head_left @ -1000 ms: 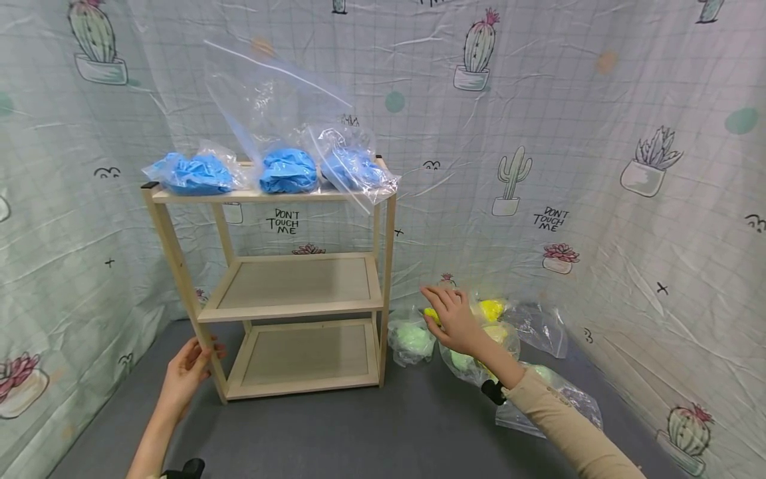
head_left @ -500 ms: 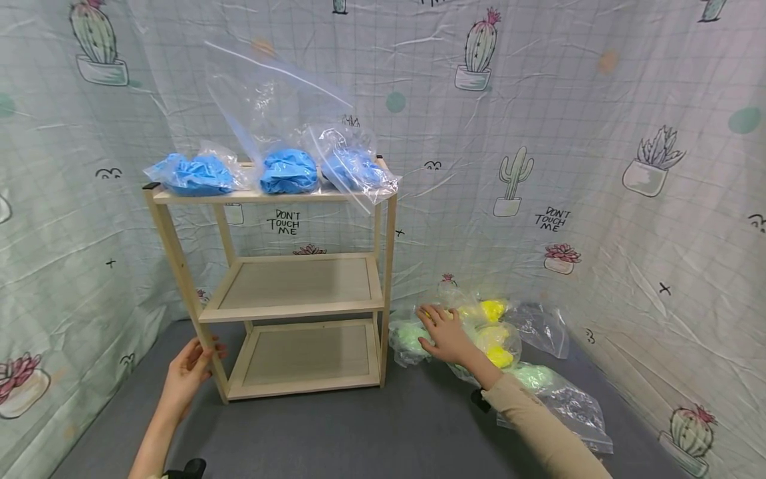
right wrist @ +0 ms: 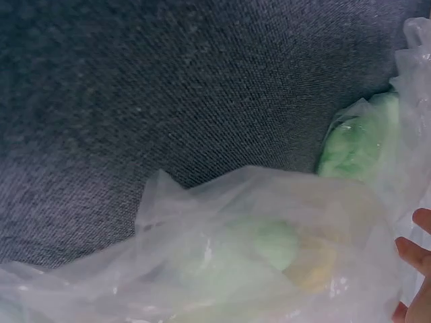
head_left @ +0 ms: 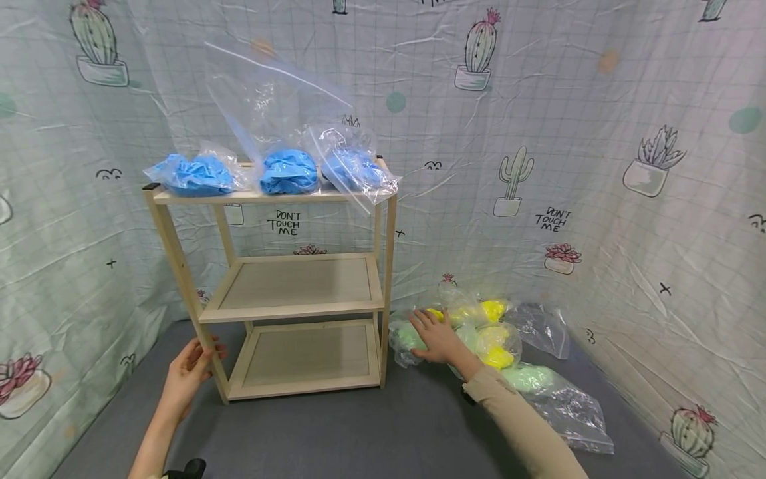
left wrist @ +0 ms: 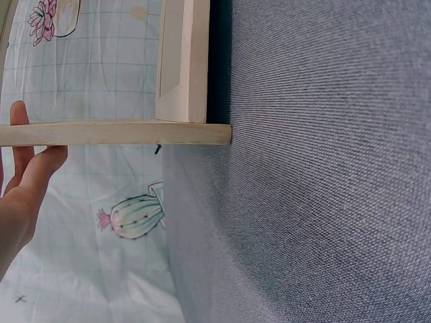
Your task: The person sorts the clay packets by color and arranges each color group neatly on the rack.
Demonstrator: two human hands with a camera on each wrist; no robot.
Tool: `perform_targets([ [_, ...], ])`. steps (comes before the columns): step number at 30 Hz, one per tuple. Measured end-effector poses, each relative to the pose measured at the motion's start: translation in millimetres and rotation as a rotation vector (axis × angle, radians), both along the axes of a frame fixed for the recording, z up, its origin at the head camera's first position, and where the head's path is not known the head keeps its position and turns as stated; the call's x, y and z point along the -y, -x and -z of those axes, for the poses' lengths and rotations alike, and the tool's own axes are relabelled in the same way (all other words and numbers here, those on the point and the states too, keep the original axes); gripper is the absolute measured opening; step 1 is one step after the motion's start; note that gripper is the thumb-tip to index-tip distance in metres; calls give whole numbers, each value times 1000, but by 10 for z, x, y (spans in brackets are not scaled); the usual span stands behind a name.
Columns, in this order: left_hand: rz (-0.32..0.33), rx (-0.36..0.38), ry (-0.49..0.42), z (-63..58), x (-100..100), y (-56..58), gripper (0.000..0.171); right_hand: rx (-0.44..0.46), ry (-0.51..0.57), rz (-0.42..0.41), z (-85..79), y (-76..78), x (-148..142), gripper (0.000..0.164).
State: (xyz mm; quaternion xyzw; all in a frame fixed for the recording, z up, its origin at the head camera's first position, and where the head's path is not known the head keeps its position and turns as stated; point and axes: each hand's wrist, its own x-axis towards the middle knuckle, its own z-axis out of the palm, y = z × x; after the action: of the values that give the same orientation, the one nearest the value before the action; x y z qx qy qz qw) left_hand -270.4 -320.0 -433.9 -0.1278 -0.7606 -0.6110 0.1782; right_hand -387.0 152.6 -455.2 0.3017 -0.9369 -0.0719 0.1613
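Note:
My left hand (head_left: 184,376) grips the front left leg of a wooden shelf rack (head_left: 293,311). In the left wrist view, thumb and fingers lie on opposite sides of that leg (left wrist: 121,133). My right hand (head_left: 439,340) is spread, palm down, over clear bags at the rack's right. Nearest its fingers lies a bag with pale green contents (head_left: 407,338); whether they touch it, I cannot tell. Behind and beside it are bags with yellow contents (head_left: 495,310). In the right wrist view, my fingertips show at the right edge, beside a crinkled clear bag (right wrist: 269,202).
Clear bags with blue contents (head_left: 197,176) stand in a row on the top shelf. Another bag with green contents (head_left: 532,378) lies front right on the dark grey surface (head_left: 335,439). A flat clear bag (head_left: 541,329) lies near the cactus-print curtain (head_left: 574,166).
My right hand has come down and slightly left over the green and yellow bags, its fingers spreading. The left hand stays on the rack's leg.

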Motion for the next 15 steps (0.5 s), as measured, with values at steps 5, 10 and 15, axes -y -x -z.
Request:
perform_targets([
  [5,-13,5,16,2,0,5,27,10,-54,19,36,46,18,75],
  [10,-26,7,28,2,2,5,27,27,-83,41,69,80,44,75],
  [15,-21,5,22,3,1,-1,27,51,-159,91,99,97,85,74],
])
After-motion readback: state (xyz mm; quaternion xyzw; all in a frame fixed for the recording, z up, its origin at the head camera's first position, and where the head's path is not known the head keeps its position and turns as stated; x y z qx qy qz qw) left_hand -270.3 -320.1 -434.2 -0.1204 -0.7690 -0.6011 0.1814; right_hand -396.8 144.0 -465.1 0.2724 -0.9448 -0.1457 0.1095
